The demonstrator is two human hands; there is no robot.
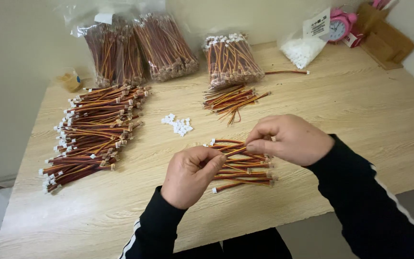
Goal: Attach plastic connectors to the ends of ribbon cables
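A large stack of finished wire leads (pixel 89 132) lies at the left of the wooden table (pixel 360 110). The left hand (pixel 190 175) pinches one end of a thin wire lead (pixel 233 152), the right hand (pixel 291 139) pinches the other, above a small pile of leads (pixel 243 175). The lead looks light, limp and best gripped near its ends
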